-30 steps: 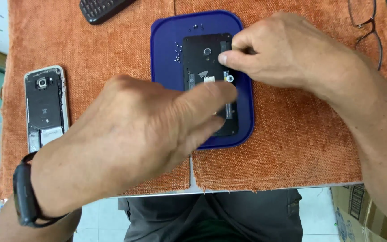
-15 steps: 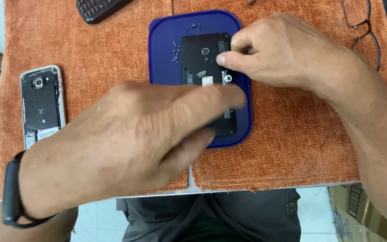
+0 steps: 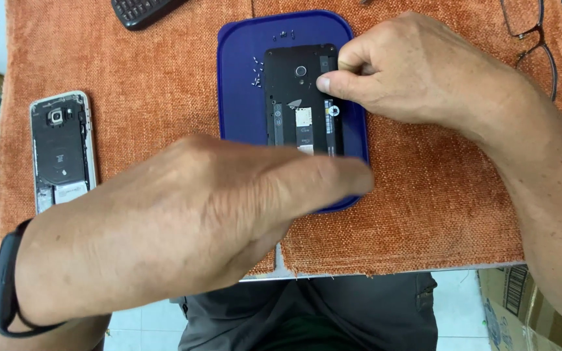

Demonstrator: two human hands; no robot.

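Observation:
A black phone (image 3: 297,97) with its back cover off lies face down in a blue tray (image 3: 242,78). Several tiny screws (image 3: 256,68) sit loose on the tray to the left of the phone. My left hand (image 3: 183,214), with a black wristband (image 3: 1,286), lies across the phone's lower end and hides it, fingers together pointing right. My right hand (image 3: 417,71) pinches the phone's upper right edge between thumb and forefinger. Whether anything small sits in that pinch is hidden.
An orange cloth (image 3: 437,208) covers the table. A silver-framed phone (image 3: 62,149) with its back off lies at the left. A black keypad device (image 3: 141,10) is at the top edge, glasses (image 3: 535,39) at the top right, a cardboard box (image 3: 521,312) below right.
My left hand has slid slightly down and to the right along the phone, baring more of its middle. My right hand keeps its pinch at the upper right edge.

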